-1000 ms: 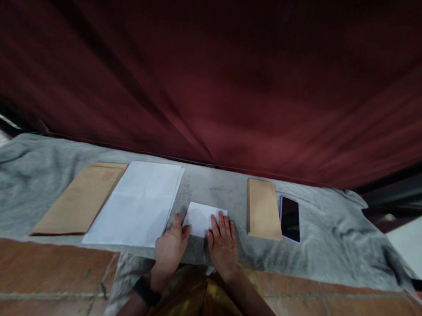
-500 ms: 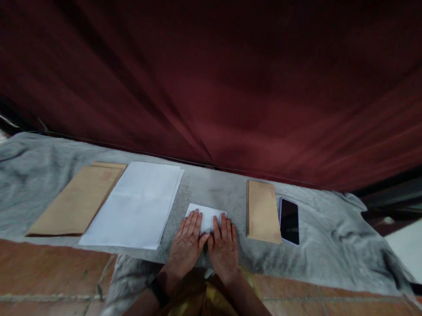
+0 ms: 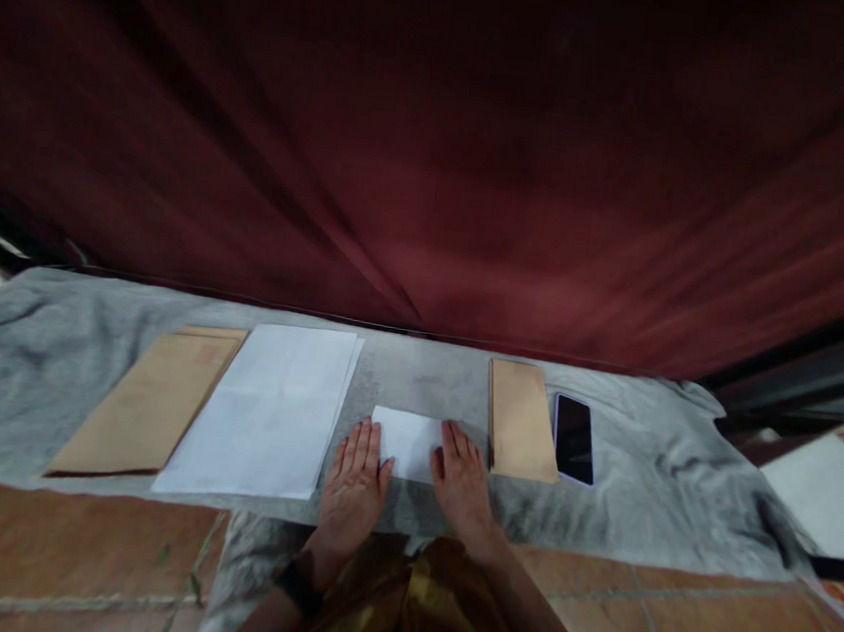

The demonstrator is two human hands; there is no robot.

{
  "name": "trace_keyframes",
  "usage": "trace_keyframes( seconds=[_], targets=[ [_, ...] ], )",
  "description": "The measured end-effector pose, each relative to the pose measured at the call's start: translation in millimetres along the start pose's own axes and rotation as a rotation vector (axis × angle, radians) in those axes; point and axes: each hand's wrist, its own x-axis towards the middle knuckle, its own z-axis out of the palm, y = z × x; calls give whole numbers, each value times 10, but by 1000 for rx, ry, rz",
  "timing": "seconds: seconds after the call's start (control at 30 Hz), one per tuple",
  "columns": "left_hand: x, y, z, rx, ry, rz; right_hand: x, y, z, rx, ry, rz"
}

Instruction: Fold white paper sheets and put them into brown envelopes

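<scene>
A small folded white paper (image 3: pixel 409 440) lies on the grey cloth (image 3: pixel 619 518) in front of me. My left hand (image 3: pixel 354 482) lies flat with its fingers stretched out, touching the paper's left edge. My right hand (image 3: pixel 461 476) lies flat at the paper's right edge, fingers extended. Neither hand holds anything. A dark band sits on my left wrist.
A stack of white sheets (image 3: pixel 268 409) and a large brown envelope (image 3: pixel 149 398) lie to the left. A smaller brown envelope (image 3: pixel 523 417) and a black phone (image 3: pixel 575 438) lie to the right. A dark red curtain (image 3: pixel 439 157) hangs behind. Tiled floor (image 3: pixel 66 550) runs along the near side.
Both hands were pressed together on the middle of the folded paper half a second ago. They have slid apart to its left and right edges, showing more of the paper.
</scene>
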Motion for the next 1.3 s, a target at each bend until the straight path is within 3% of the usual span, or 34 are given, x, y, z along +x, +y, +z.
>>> trace_keyframes(
  seconds=[0.2,0.33,0.43,0.67,0.83,0.97,1.07,1.2,1.3],
  targets=[
    [-10,-38,47,17,15,22,446,26,-101,70,-110,96],
    [-10,-65,15,-5,24,33,570,101,-113,456,-73,228],
    [-4,-9,-101,-41,35,56,589,193,-138,713,-94,319],
    [-5,421,-377,-44,-59,393,441,164,-365,1060,-181,423],
    [53,510,-510,-100,-9,323,345,50,-597,1400,-207,492],
    [203,486,-773,-444,9,91,325,46,-609,1500,-183,567],
    [334,526,-921,-868,73,-316,274,20,-535,1516,-107,621],
    [423,592,-884,-1438,64,-874,144,-66,-452,1612,-253,579],
    [416,548,-760,-1592,53,-1001,90,-85,-389,1604,-323,598]
  ],
)
